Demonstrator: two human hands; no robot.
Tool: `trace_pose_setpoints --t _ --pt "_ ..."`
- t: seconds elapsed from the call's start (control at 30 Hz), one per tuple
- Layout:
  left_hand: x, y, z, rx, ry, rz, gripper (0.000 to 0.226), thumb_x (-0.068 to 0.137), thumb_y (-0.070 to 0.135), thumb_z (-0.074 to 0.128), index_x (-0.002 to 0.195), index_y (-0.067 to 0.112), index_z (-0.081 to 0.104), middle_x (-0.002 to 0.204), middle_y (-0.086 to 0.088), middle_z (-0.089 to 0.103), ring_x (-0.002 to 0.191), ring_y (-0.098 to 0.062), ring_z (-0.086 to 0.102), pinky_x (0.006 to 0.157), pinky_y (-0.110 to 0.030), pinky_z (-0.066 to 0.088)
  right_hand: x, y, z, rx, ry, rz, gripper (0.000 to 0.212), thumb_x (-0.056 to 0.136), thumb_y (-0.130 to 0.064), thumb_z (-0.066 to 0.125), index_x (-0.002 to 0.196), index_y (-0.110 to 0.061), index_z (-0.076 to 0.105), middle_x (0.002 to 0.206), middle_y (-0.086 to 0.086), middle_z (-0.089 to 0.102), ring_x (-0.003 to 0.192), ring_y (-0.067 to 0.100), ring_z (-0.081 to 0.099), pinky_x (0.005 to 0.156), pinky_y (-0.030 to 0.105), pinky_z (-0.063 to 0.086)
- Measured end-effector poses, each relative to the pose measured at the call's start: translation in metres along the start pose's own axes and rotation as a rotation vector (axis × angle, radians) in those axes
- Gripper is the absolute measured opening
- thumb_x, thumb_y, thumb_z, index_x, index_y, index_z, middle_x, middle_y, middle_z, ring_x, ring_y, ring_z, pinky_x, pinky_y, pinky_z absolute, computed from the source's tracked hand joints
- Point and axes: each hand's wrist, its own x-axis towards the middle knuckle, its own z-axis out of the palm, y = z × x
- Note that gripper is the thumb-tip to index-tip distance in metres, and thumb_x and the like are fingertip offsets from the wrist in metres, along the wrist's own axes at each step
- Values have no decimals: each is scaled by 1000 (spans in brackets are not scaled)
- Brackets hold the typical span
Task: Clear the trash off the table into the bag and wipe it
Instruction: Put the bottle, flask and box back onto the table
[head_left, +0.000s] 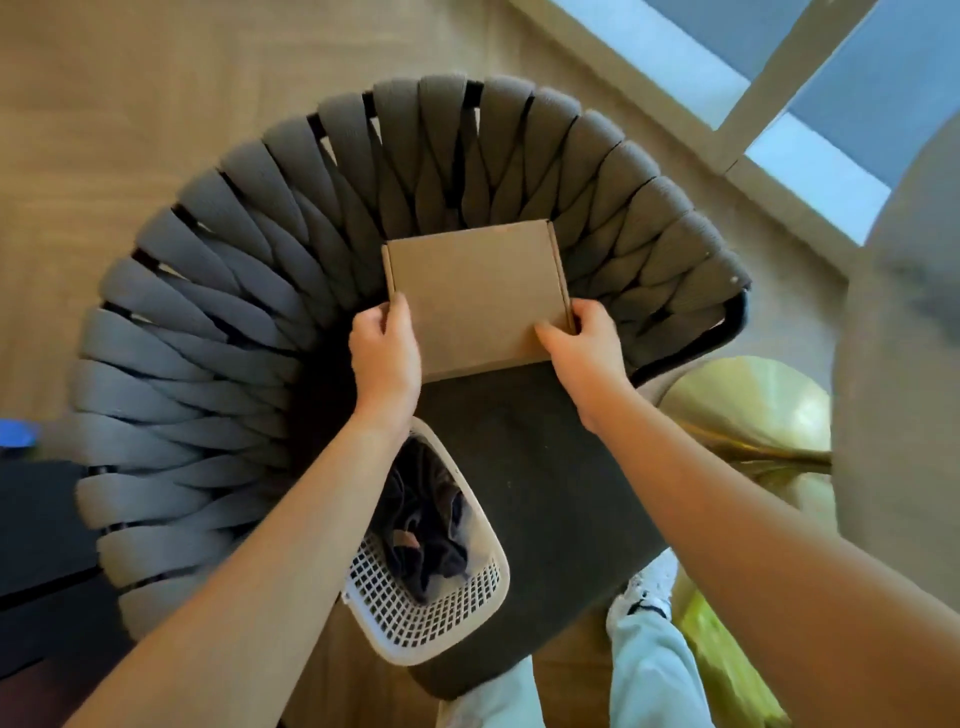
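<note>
A flat brown cardboard box (475, 296) is held over the seat of a grey woven chair (249, 291), close to its backrest. My left hand (384, 353) grips the box's near left edge, thumb on top. My right hand (582, 348) grips its near right corner, thumb on the lid. Whether the box touches the dark seat (545, 467) cannot be told. No trash bag and no table top are seen clearly.
A white perforated basket (431, 603) holding dark cloth stands on the seat's near left. A gold rounded base (748, 410) and a grey blurred surface (904, 364) lie to the right. My legs in pale trousers (654, 670) stand below. Tan carpet surrounds the chair.
</note>
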Motion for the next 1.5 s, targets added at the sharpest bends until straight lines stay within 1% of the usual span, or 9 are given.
trace_pose_setpoints --t 0.07,0.17,0.33,0.43,0.6,0.77,1.0,1.37,1.5 --pt "-27 19 -6 -40 78 92 33 90 50 39 104 22 50 108 -3 57 96 -15 56 87 -37 49 -28 -17 -19 82 40 -56 38 88 -24 58 124 -21 45 119 -1 48 100 10 50 81 22 44" --pt "-69 53 -6 -117 93 235 20 96 38 39 101 20 45 92 3 49 81 -8 48 77 -29 43 -68 -37 -54 194 120 -117 36 90 -24 57 123 -23 45 115 -6 45 102 6 48 85 19 42" --pt "-145 110 30 -175 -64 371 9 97 33 39 101 26 45 98 0 48 81 -6 47 75 -21 39 -103 -47 -136 317 306 -185 25 90 -26 55 110 -37 44 103 -17 45 95 5 52 77 14 46" --pt "-191 137 69 -183 -255 418 5 97 35 40 98 37 44 110 0 52 95 -9 53 83 -26 43 -119 -40 -200 382 438 -195 28 91 -24 54 117 -29 45 108 -9 45 95 8 52 65 12 47" --pt "-277 153 149 -131 -498 446 18 96 29 45 113 29 42 114 3 50 101 -10 52 78 -22 43 -149 6 -312 366 638 -148 32 86 -22 58 117 -22 51 106 -4 50 97 12 53 88 28 50" --pt "-364 140 237 3 -718 427 23 95 26 49 116 26 41 110 1 52 93 -8 55 65 -17 44 -182 78 -419 379 792 -75 30 84 -17 59 113 -24 54 104 -5 51 92 10 53 83 24 46" --pt "-441 106 334 251 -887 428 42 93 27 53 131 12 42 115 -4 54 100 -20 58 80 -33 52 -205 175 -512 273 886 106 34 84 -21 59 116 -11 55 104 2 49 96 21 52 89 34 45" --pt "-450 97 400 419 -919 429 40 92 26 55 127 9 48 118 -13 58 98 -20 59 80 -29 51 -187 220 -555 156 808 141 40 88 -36 57 115 -7 55 110 9 52 100 25 53 93 39 45" --pt "-437 122 412 601 -676 770 64 82 46 62 131 9 44 126 -12 47 117 -26 46 103 -40 38 -174 212 -581 107 917 140 54 89 -47 51 123 -5 50 119 12 52 110 26 50 97 39 41"
